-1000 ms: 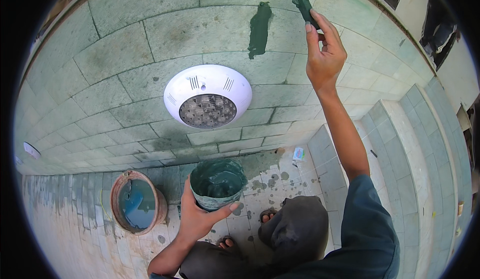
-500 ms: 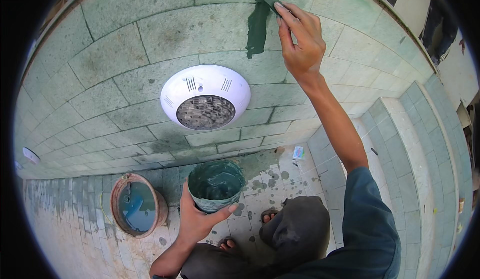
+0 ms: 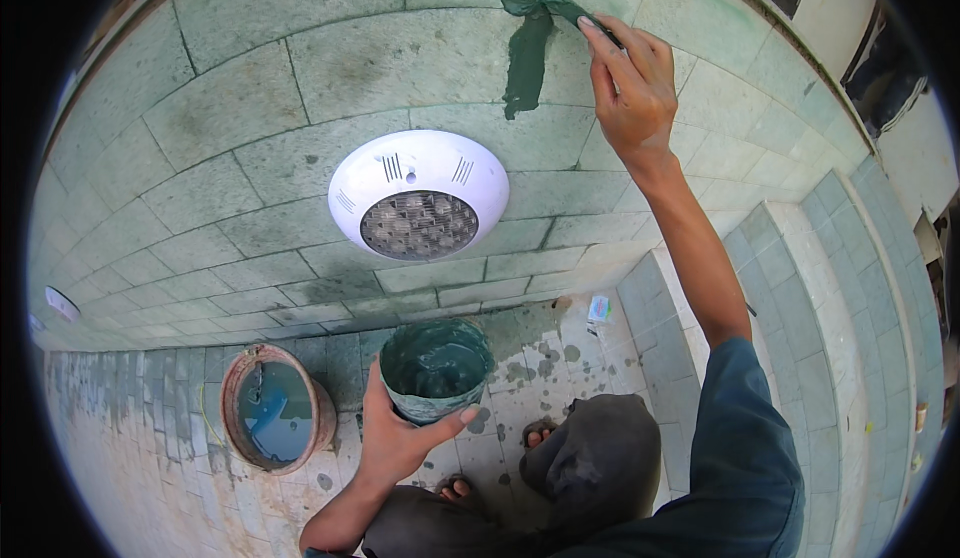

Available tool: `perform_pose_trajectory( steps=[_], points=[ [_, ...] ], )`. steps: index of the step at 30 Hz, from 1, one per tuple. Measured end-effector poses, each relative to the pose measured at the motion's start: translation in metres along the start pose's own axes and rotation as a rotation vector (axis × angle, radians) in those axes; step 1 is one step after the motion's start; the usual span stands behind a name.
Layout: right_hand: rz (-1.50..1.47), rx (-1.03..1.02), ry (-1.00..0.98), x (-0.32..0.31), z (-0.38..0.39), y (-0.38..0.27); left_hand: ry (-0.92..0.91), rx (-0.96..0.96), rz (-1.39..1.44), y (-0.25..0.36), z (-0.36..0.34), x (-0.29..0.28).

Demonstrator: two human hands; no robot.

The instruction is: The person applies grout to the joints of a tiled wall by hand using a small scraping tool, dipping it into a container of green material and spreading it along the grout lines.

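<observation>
My left hand (image 3: pixel 395 436) is wrapped round a cup (image 3: pixel 436 410) with dark green paste (image 3: pixel 440 363) inside. High on the tiled wall (image 3: pixel 400 68), my right hand (image 3: pixel 636 93) pinches a thin flat applicator (image 3: pixel 580 13) coated in the same paste; its exact kind is hidden. The tip touches the wall at the top of a wet green smear (image 3: pixel 527 66), where a thick dab spreads left along a tile joint. Below and left of the smear is a round white wall light (image 3: pixel 350 198) with a dark grid lens.
A round bucket (image 3: pixel 323 423) of bluish water stands on the floor at left, with something blue in it. Tiled steps (image 3: pixel 795 258) rise at right. A small box (image 3: pixel 599 308) lies near the wall's foot. Paste spots dot the floor tiles (image 3: pixel 520 378) by my feet.
My right hand has moved right and slightly down with the applicator. A thick dab of paste now sits at the smear's top. My left hand keeps hold of the cup.
</observation>
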State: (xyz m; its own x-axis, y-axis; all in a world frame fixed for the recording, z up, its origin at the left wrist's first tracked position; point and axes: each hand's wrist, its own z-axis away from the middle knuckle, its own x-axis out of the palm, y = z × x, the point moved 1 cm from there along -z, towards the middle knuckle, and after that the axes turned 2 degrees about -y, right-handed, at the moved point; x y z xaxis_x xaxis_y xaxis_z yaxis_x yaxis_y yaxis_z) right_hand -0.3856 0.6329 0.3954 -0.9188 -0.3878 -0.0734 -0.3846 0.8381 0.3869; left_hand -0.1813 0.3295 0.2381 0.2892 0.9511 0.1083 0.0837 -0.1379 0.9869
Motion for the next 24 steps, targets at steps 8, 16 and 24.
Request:
perform_pose_trajectory(
  steps=[8,16,24],
  points=[
    [-0.117,0.035,-0.058,-0.004,0.001,-0.011,0.003,0.022,-0.05,-0.006,-0.001,-0.001],
    [-0.176,0.008,-0.079,0.033,-0.016,-0.047,0.003,0.028,-0.01,-0.001,0.001,0.002],
    [-0.11,-0.005,-0.178,0.022,-0.024,-0.044,0.011,0.026,-0.022,0.004,0.007,0.001]
  ],
)
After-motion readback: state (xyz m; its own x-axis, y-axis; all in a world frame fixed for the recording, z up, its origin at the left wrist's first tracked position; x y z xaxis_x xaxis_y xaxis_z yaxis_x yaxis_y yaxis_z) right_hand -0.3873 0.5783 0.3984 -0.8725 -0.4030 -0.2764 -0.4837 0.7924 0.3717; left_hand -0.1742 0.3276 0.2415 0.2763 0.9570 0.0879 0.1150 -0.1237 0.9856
